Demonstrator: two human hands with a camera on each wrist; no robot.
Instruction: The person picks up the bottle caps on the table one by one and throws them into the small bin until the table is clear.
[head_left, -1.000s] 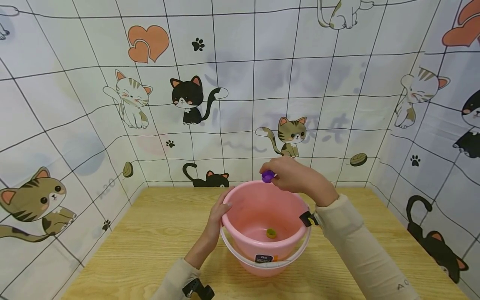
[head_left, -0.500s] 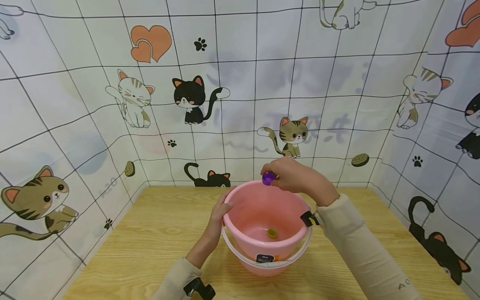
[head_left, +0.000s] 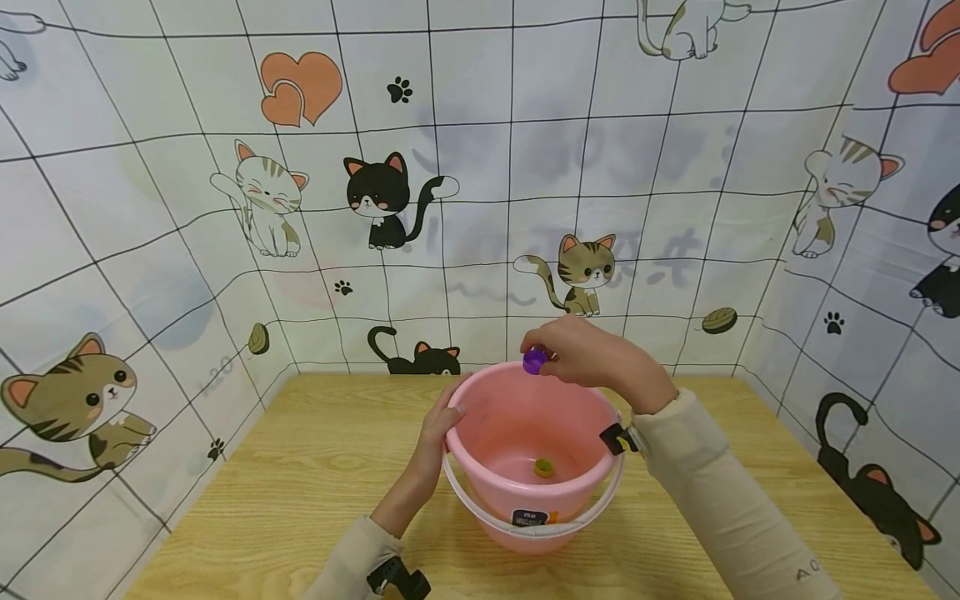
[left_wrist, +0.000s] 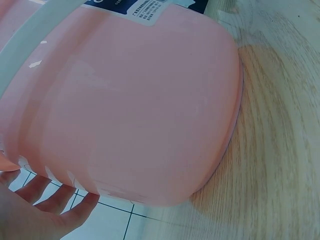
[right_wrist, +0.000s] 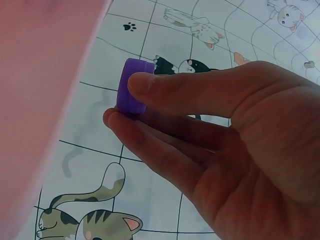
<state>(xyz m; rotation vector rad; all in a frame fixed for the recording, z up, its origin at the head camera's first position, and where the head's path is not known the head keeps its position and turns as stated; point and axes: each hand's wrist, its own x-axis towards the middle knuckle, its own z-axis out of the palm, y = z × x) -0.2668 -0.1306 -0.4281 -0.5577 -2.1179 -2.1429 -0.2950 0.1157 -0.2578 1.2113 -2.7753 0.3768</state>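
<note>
A pink plastic bucket (head_left: 517, 487) stands on the wooden table, its white handle (head_left: 491, 522) hanging down at the front. My left hand (head_left: 433, 429) holds the bucket at its left rim, thumb on the rim; in the left wrist view its fingers lie along the outer wall. Above the far rim, my right hand (head_left: 603, 360) pinches a purple bottle cap (head_left: 534, 361). The right wrist view shows this ribbed purple cap (right_wrist: 124, 95) between thumb and fingertips. Inside the bucket, a small yellow-green ring-like piece, perhaps another cap (head_left: 543, 467), lies on the bottom.
The light wooden table (head_left: 322, 467) extends to both sides of the bucket. Behind and beside it hangs a white sheet (head_left: 480, 167) printed with grid lines and cartoon cats. A dark label (head_left: 529, 517) is on the bucket's front.
The purple cap has turned and dipped slightly in my right fingers. Otherwise both hands and the bucket stay almost where they were.
</note>
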